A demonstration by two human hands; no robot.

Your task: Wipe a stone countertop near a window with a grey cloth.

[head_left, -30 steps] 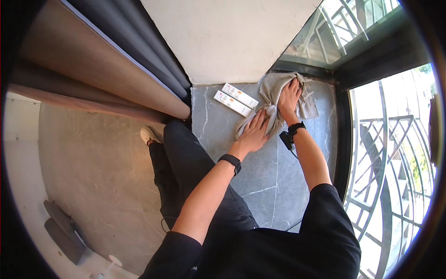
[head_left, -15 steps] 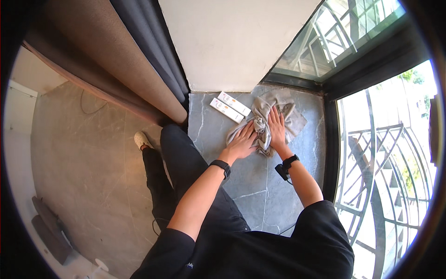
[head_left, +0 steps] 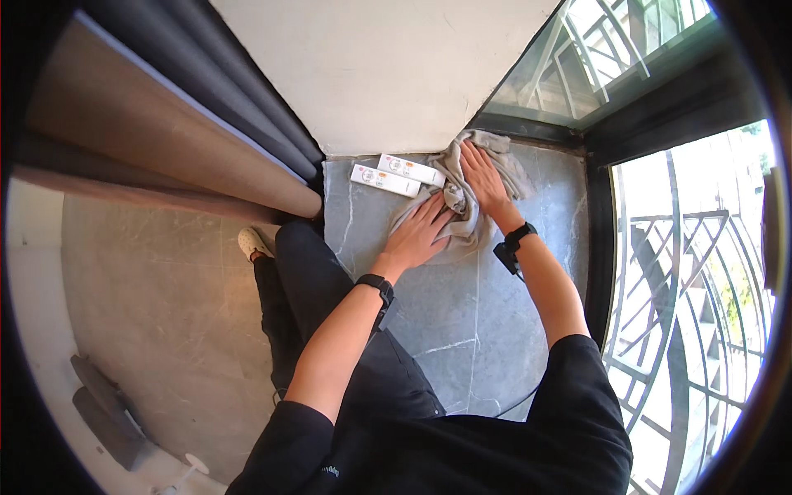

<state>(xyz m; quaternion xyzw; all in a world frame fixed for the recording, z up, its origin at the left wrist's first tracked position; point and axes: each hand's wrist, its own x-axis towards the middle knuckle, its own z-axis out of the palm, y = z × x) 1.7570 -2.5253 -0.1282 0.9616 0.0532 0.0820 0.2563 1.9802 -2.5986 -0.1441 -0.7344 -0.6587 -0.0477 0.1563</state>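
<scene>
A crumpled grey-beige cloth [head_left: 467, 211] lies on the grey marble sill, with a twisted knot of fabric at its middle. My left hand [head_left: 416, 233] rests on its near left side, fingers stretched out and pressing flat. On the far right part of the cloth lies my right hand [head_left: 485, 181], also flat with its fingers extended. Neither hand grips the fabric. Just left of the cloth are two slim white remote controls [head_left: 384, 180] [head_left: 412, 169], side by side and touching or nearly touching it.
A white wall [head_left: 388, 74] closes the far side of the marble sill [head_left: 437, 322]. Brown and grey curtains [head_left: 165, 115] hang at the left. Dark-framed glass [head_left: 602, 157] stands along the right, with metal railings [head_left: 668, 272] outside. My bent leg [head_left: 322, 256] lies by the sill's left edge.
Both hands have slid away from me with the cloth, toward the wall. The remote controls have shifted left and turned more level in view. The head view has moved slightly too.
</scene>
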